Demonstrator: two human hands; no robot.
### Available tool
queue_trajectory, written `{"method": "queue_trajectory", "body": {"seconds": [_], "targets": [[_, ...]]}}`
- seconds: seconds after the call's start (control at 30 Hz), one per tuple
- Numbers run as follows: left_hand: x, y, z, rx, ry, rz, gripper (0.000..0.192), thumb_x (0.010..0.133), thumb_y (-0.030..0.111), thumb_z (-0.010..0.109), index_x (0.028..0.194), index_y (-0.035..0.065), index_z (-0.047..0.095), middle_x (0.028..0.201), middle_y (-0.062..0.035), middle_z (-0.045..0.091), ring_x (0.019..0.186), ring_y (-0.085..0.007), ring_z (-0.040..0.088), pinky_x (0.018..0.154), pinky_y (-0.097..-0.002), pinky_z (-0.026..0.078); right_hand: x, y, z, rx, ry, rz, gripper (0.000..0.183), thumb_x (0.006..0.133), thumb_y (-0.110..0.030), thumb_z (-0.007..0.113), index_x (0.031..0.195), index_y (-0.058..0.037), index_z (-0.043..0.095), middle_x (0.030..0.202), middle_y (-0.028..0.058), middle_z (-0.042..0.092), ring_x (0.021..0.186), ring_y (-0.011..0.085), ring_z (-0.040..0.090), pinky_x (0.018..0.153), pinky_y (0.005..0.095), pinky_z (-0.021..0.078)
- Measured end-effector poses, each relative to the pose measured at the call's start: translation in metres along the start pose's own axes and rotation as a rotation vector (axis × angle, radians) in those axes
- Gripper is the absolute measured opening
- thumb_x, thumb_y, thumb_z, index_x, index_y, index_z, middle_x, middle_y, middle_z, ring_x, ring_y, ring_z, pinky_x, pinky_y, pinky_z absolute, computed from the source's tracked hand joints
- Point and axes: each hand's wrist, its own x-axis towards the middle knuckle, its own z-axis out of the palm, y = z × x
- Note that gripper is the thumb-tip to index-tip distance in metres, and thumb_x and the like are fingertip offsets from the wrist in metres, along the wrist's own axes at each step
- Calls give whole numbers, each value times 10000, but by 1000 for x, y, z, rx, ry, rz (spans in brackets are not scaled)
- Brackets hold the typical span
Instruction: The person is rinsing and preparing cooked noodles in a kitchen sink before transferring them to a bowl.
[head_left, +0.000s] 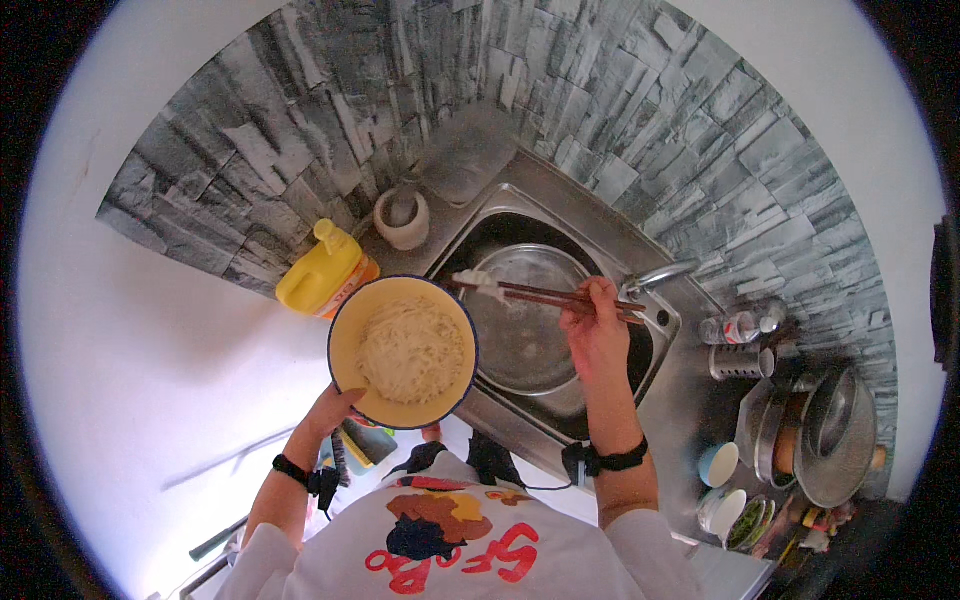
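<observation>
My left hand (337, 409) grips the lower left rim of a yellow bowl with a dark blue edge (343, 352). Pale dough or batter with a shaggy surface (411, 351) lies in the bowl. Several brown chopsticks (540, 292) are in my right hand (596, 326), pointing left over the steel sink. A white, sticky lump (480, 283) clings to their far ends, near the bowl's upper right rim. Below them, a large round metal basin (529, 345) sits in the sink (667, 352), under the chopsticks and my right hand.
A yellow jug (315, 277) and a whitish round container (402, 219) stand left of the sink. The faucet (664, 275) is at its right. Farther right are a bottle (731, 328), a perforated steel holder (739, 361), small bowls (721, 465) and stacked pans (832, 450).
</observation>
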Motion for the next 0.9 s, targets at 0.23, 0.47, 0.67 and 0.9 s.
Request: {"method": "queue_trajectory", "body": {"seconds": [0.23,0.47,0.67,0.9], "targets": [[18,-16,-12,79,-39,30,444,814,208,540,1163,-14,380,987,-120,561,806,-206,580,653,-307,489,-47,30,48,-1048,-628,-341,178,854,-202,476,900,-31,501,813,65,554,610,159,538,543,285,463],[1,-2,-1,107,45,8,444,808,165,532,1170,-23,357,978,-125,563,744,-204,602,613,-288,508,20,40,-55,-689,22,-422,145,857,-152,480,927,-38,536,767,44,558,614,133,554,555,254,471],[13,-12,-3,153,145,-16,448,792,184,571,1152,-27,410,1016,-93,548,868,-174,543,733,-281,445,63,143,-75,-608,-4,-96,159,871,-124,451,900,5,539,805,79,572,613,136,562,582,269,479],[14,-17,-9,107,126,15,441,795,154,564,1162,-33,408,1021,-81,544,899,-167,522,778,-275,424,68,146,-106,-691,200,-252,173,875,-144,447,886,4,535,762,75,574,630,168,578,576,268,452]]}}
